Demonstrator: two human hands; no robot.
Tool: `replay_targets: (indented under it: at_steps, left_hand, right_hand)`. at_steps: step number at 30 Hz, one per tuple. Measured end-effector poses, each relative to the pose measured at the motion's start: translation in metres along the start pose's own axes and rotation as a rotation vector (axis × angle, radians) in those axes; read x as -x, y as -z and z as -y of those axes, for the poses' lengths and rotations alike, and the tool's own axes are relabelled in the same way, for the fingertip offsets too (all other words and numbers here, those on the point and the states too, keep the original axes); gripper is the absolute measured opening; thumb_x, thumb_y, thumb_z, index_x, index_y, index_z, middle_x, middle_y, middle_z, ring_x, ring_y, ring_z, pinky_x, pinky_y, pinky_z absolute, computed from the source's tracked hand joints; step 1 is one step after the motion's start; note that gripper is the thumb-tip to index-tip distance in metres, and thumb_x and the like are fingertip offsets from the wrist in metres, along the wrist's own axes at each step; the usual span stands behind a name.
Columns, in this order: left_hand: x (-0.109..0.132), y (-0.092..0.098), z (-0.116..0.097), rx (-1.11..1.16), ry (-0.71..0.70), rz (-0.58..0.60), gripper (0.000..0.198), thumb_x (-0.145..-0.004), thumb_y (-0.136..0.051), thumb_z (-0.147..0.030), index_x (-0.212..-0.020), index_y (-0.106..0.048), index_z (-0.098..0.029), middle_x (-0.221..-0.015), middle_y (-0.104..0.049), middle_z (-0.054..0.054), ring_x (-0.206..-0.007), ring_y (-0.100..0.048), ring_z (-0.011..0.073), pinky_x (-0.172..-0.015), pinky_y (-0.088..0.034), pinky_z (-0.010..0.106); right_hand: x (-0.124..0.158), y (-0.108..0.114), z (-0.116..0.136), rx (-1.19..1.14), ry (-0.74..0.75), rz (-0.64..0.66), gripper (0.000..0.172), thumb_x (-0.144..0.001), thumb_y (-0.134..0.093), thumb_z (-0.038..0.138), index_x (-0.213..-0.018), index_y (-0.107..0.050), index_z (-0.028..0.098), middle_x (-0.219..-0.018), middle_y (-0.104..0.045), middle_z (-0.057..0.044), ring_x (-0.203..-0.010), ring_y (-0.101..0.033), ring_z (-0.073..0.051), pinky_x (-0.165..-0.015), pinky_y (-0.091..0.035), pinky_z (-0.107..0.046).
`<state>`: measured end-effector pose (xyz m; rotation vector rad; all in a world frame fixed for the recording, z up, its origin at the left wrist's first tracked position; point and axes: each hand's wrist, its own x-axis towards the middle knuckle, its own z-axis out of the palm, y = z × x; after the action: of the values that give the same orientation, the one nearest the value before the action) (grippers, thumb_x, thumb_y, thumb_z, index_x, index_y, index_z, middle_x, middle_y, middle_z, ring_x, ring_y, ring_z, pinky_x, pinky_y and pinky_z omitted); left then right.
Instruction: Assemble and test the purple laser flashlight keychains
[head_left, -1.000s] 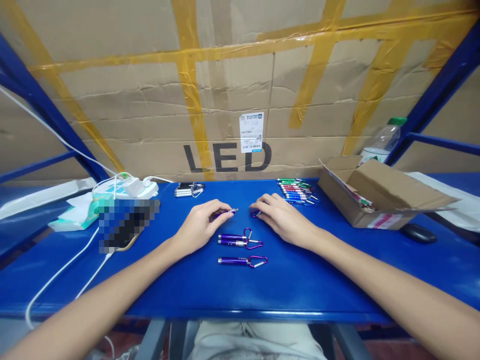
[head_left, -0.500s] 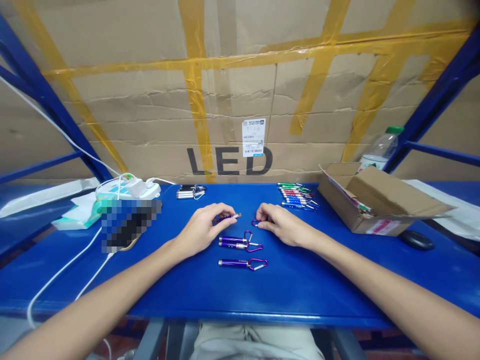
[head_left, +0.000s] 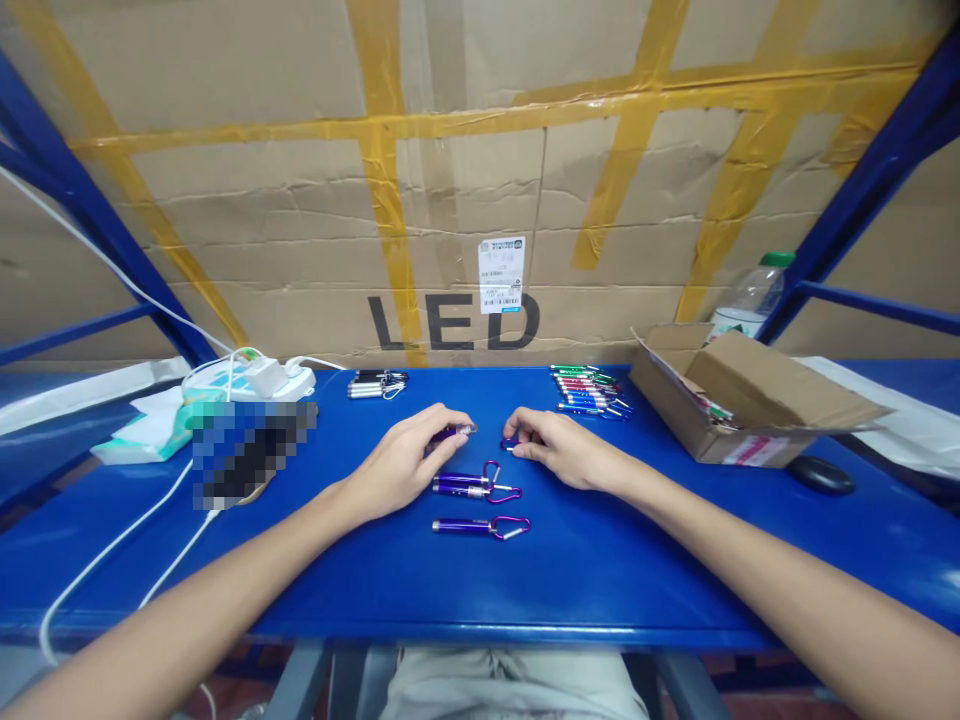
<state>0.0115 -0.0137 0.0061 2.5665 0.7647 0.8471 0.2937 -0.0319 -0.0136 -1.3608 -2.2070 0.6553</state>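
My left hand (head_left: 409,455) is closed around a small purple keychain flashlight (head_left: 448,435), whose silvery end sticks out between thumb and fingers toward the right. Across a small gap, my right hand (head_left: 551,445) pinches a purple carabiner clip (head_left: 510,442), mostly covered by the fingers. Below the hands, two purple flashlights (head_left: 457,486) lie close together with their clips pointing right. Nearer to me, another purple flashlight (head_left: 461,526) with a carabiner (head_left: 512,528) lies on the blue table (head_left: 375,580).
At the back are black and silver flashlights (head_left: 367,390) and a row of green, red and blue ones (head_left: 585,390). An open cardboard box (head_left: 682,410) stands right, beside a black mouse (head_left: 823,475) and a bottle (head_left: 754,295). Left are a blurred phone (head_left: 255,460), a power strip (head_left: 296,382) and cables.
The whole view has shifted slightly. Both hands stay in nearly the same place, still gripping the purple flashlight and the clip; the flashlight's end has turned slightly in the left fingers.
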Motion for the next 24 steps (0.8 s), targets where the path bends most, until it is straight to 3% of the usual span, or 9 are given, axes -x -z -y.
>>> replay_targets:
  at_steps: [4,7,10,13,16,24]
  left_hand:
    - [0.001,0.001,-0.005,0.003,0.057,0.011,0.026,-0.112,-0.048,-0.039,-0.123,-0.064,-0.022,-0.108,-0.071,0.005,-0.081,-0.062,0.0164,-0.077,-0.050,0.030]
    - [0.002,0.001,-0.006,-0.031,0.114,0.045,0.028,-0.113,-0.045,-0.042,-0.121,-0.062,-0.022,-0.093,-0.068,0.001,-0.073,-0.059,0.0162,-0.073,-0.047,0.030]
    - [0.002,-0.001,-0.004,-0.023,0.107,0.071,0.029,-0.114,-0.044,-0.044,-0.120,-0.063,-0.023,-0.098,-0.071,0.002,-0.080,-0.063,0.0176,-0.077,-0.048,0.031]
    - [0.002,-0.003,-0.004,0.031,0.050,0.074,0.026,-0.113,-0.048,-0.042,-0.118,-0.065,-0.022,-0.107,-0.073,0.004,-0.091,-0.067,0.0192,-0.084,-0.050,0.031]
    - [0.002,-0.004,-0.006,0.053,0.026,0.069,0.022,-0.111,-0.053,-0.040,-0.114,-0.066,-0.022,-0.103,-0.071,0.003,-0.090,-0.066,0.0187,-0.084,-0.050,0.030]
    - [0.004,-0.004,-0.009,0.100,0.011,0.033,0.018,-0.108,-0.060,-0.038,-0.109,-0.064,-0.021,-0.101,-0.067,0.004,-0.093,-0.063,0.0193,-0.082,-0.048,0.030]
  right_hand:
    - [-0.001,-0.004,0.005,-0.143,0.029,-0.054,0.009,-0.102,-0.061,0.027,-0.097,-0.065,0.020,-0.098,-0.071,-0.005,-0.091,-0.064,-0.020,-0.083,-0.047,-0.033]
    - [-0.002,-0.010,0.014,-0.499,0.014,-0.019,0.026,-0.101,-0.066,0.046,-0.099,-0.063,0.020,-0.090,-0.072,-0.004,-0.079,-0.063,-0.018,-0.074,-0.049,-0.032]
    - [-0.001,-0.014,0.026,-0.738,0.005,0.030,0.042,-0.095,-0.074,0.060,-0.102,-0.063,0.019,-0.086,-0.073,-0.002,-0.072,-0.060,-0.015,-0.069,-0.048,-0.030]
    - [0.001,-0.014,0.036,-0.829,0.014,0.006,0.045,-0.093,-0.078,0.061,-0.103,-0.067,0.018,-0.082,-0.071,-0.001,-0.070,-0.059,-0.013,-0.068,-0.048,-0.029]
    - [0.003,-0.014,0.041,-0.878,0.010,-0.004,0.043,-0.093,-0.080,0.057,-0.103,-0.068,0.018,-0.082,-0.070,0.000,-0.069,-0.059,-0.012,-0.067,-0.047,-0.028]
    - [0.004,-0.019,0.042,-1.018,-0.001,0.090,0.038,-0.092,-0.083,0.051,-0.098,-0.065,0.017,-0.080,-0.075,-0.001,-0.065,-0.060,-0.011,-0.065,-0.047,-0.026]
